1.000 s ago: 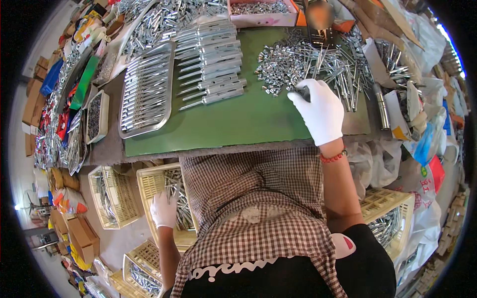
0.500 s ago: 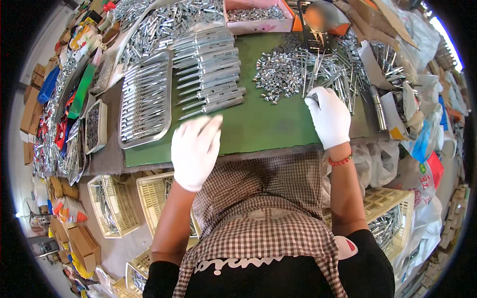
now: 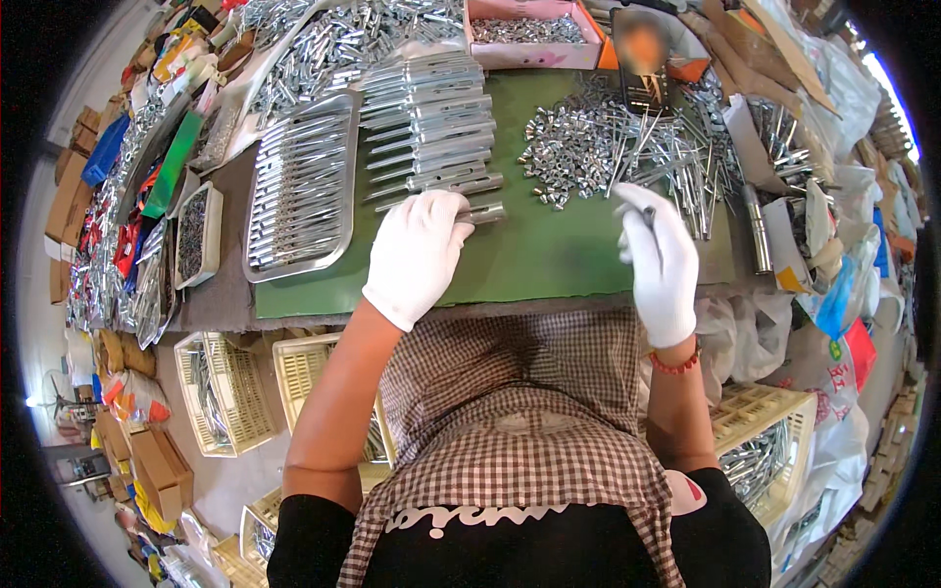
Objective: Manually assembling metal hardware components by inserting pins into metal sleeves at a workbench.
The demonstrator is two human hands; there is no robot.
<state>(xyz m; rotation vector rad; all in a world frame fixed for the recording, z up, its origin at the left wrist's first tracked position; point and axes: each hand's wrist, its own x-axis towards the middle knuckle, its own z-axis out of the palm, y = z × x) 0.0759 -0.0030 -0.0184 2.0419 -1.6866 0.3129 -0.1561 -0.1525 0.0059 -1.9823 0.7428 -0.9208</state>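
White-gloved left hand (image 3: 417, 257) has its fingers curled around the nearest silver metal tube (image 3: 487, 213), grasping it and covering most of it; the tube's end juts out toward 2 o'clock above a green mat (image 3: 549, 250). At 3 o'clock from it, a white-gloved right hand (image 3: 662, 265) is half curled; something small and dark shows at its fingertips, but whether they grip it I cannot tell. From the left hand, overlapping silver tubes with slim pointed ends (image 3: 453, 127) lie at 12 o'clock, a shallow metal tray (image 3: 347, 196) of slim silver rods at 10, a heap of short silver metal pieces (image 3: 559, 157) at 2, and a pink box (image 3: 534, 56) of small metal parts at 1. From the right hand, loose thin silver rods (image 3: 691, 167) crowd 12 to 1 o'clock, with a black card (image 3: 644, 93) behind at 12, its print too small to read. White lettering (image 3: 470, 519) on the black shirt is partly hidden by a brown-and-white checked apron (image 3: 520, 470); red characters (image 3: 833, 380) mark white plastic at 4 o'clock from the right hand.
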